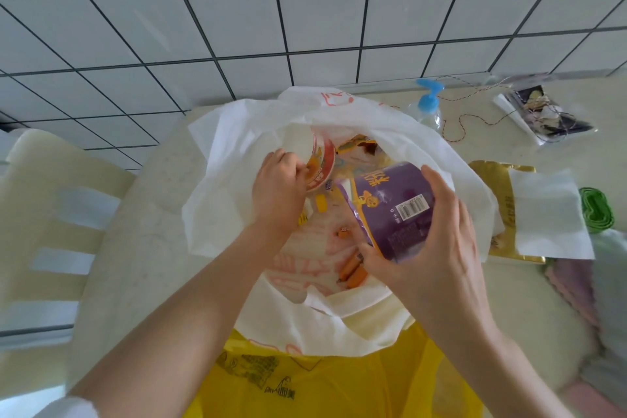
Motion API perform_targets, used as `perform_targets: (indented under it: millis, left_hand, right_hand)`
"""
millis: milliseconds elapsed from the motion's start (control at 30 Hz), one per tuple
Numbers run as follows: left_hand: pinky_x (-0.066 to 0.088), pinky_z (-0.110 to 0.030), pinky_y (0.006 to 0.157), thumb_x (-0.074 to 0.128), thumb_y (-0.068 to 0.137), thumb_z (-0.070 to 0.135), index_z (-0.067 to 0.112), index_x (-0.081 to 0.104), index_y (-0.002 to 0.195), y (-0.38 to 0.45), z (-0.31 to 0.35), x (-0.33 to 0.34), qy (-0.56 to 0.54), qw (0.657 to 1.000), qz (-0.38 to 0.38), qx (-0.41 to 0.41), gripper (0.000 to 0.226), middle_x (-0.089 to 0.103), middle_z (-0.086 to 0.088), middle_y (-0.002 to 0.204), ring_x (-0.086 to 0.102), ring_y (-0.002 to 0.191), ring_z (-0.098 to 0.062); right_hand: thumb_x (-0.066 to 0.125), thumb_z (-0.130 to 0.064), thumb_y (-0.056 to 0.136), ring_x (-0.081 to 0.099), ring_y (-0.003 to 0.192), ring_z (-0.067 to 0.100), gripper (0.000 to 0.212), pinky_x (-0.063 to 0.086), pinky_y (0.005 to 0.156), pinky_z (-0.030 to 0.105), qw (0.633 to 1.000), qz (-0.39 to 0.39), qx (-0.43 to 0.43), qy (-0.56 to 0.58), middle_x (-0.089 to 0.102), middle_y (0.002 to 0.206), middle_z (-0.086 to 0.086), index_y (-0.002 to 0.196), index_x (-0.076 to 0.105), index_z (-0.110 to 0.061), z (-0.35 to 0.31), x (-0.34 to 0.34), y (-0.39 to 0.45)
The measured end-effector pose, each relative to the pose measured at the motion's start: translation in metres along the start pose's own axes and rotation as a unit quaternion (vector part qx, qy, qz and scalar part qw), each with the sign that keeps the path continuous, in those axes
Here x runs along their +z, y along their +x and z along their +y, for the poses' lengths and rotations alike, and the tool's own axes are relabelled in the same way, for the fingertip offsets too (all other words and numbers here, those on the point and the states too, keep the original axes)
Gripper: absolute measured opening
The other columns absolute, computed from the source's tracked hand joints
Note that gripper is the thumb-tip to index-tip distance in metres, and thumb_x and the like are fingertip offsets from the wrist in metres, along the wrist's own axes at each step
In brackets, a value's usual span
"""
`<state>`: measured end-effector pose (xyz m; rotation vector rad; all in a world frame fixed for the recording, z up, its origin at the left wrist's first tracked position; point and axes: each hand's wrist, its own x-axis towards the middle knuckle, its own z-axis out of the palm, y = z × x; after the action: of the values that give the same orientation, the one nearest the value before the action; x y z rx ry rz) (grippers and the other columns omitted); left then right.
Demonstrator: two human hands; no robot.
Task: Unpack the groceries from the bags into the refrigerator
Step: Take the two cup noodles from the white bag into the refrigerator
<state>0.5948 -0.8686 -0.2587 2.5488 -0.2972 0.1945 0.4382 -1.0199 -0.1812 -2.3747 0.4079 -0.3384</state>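
Your left hand (280,187) grips a red cup (317,163) in the white bag (217,187) mid-frame; your right hand (437,248) holds a purple cup (390,210).

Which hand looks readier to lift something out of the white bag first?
The right hand, probably: it already grips the purple cup above the white bag. The left hand only holds the red-and-white cup deeper inside.

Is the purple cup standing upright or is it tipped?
Tipped. The purple cup lies on its side over the white bag, gripped by the right hand.
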Motion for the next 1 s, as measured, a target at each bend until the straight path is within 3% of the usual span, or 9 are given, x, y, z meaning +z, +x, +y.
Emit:
perform_targets:
  millis: [167,333,433,567,667,767,867,933,1000]
  left_hand:
    - [0.045,-0.029,0.07,0.067,0.081,0.007,0.009,0.063,0.073,-0.027,0.008,-0.039,-0.065,0.998,0.014,0.007,0.009,0.058,0.002,0.077,0.057,0.078,-0.019]
    - [0.042,-0.033,0.064,0.056,0.078,0.018,0.011,0.061,0.067,-0.081,0.009,-0.049,-0.04,0.993,-0.033,0.103,0.014,0.053,0.0,0.07,0.05,0.072,-0.019]
    - [0.046,-0.04,0.061,0.07,0.072,0.007,0.012,0.059,0.066,-0.103,0.007,-0.045,0.006,0.982,-0.06,0.178,0.014,0.052,-0.001,0.071,0.05,0.071,-0.023]
    - [0.044,-0.047,0.096,0.083,0.061,0.015,0.015,0.061,0.062,-0.109,0.01,-0.046,0.13,0.953,-0.111,0.252,0.022,0.063,-0.007,0.107,0.052,0.109,-0.033]
    - [0.027,-0.061,0.11,0.082,0.062,0.023,0.011,0.059,0.082,-0.104,0.014,-0.047,0.178,0.934,-0.162,0.264,0.033,0.048,-0.016,0.141,0.033,0.134,-0.05]
    - [0.033,-0.059,0.106,0.085,0.059,0.05,0.011,0.048,0.116,-0.094,0.022,-0.038,0.238,0.925,-0.198,0.22,0.078,0.033,-0.016,0.151,0.036,0.131,-0.049]
    - [0.024,-0.058,0.109,0.064,0.065,0.077,0.029,0.019,0.148,-0.087,0.034,-0.03,0.243,0.931,-0.218,0.164,0.106,0.005,-0.014,0.16,0.03,0.132,-0.046]
    - [0.012,-0.059,0.112,0.064,0.067,0.072,0.036,0.002,0.149,-0.086,0.041,-0.021,0.245,0.924,-0.256,0.143,0.108,-0.004,-0.011,0.158,0.016,0.138,-0.045]
    - [0.019,-0.054,0.109,0.071,0.062,0.065,0.036,0.006,0.146,-0.085,0.046,-0.016,0.254,0.923,-0.246,0.149,0.11,0.01,-0.011,0.152,0.024,0.133,-0.044]
  right_hand:
    - [0.089,-0.038,0.057,0.043,0.117,0.012,0.105,0.034,0.092,0.024,0.999,0.024,-0.013,0.035,0.041,0.129,-0.011,0.142,0.029,-0.022,-0.011,-0.019,-0.005]
    - [0.09,-0.032,0.056,0.04,0.117,0.008,0.108,0.037,0.097,0.028,0.999,0.028,-0.007,0.035,0.039,0.127,-0.011,0.144,0.029,-0.018,-0.01,-0.02,-0.011]
    - [0.088,-0.029,0.056,0.04,0.119,0.015,0.106,0.039,0.101,0.036,0.999,0.021,0.004,0.025,0.043,0.131,-0.004,0.144,0.029,-0.018,-0.005,-0.017,-0.018]
    - [0.086,-0.026,0.057,0.04,0.122,0.023,0.105,0.04,0.102,0.045,0.999,0.017,0.028,-0.003,0.046,0.132,0.009,0.144,0.029,-0.016,0.005,-0.013,-0.027]
    - [0.086,-0.028,0.058,0.042,0.121,0.027,0.104,0.04,0.101,0.049,0.999,0.019,0.033,-0.03,0.046,0.131,0.011,0.144,0.029,-0.015,0.013,-0.01,-0.032]
    - [0.087,-0.029,0.057,0.041,0.12,0.028,0.103,0.04,0.101,0.045,0.998,0.018,0.042,-0.036,0.045,0.132,0.011,0.143,0.031,-0.014,0.019,-0.008,-0.037]
    - [0.086,-0.031,0.057,0.042,0.119,0.029,0.102,0.039,0.1,0.043,0.998,0.02,0.045,-0.039,0.045,0.132,0.011,0.142,0.033,-0.013,0.023,-0.006,-0.038]
    - [0.084,-0.034,0.057,0.042,0.118,0.029,0.102,0.039,0.099,0.043,0.998,0.016,0.048,-0.032,0.045,0.131,0.011,0.142,0.033,-0.013,0.023,-0.006,-0.039]
    - [0.082,-0.039,0.057,0.042,0.119,0.029,0.101,0.04,0.099,0.043,0.998,0.013,0.055,-0.026,0.044,0.132,0.01,0.142,0.032,-0.014,0.024,-0.007,-0.04]
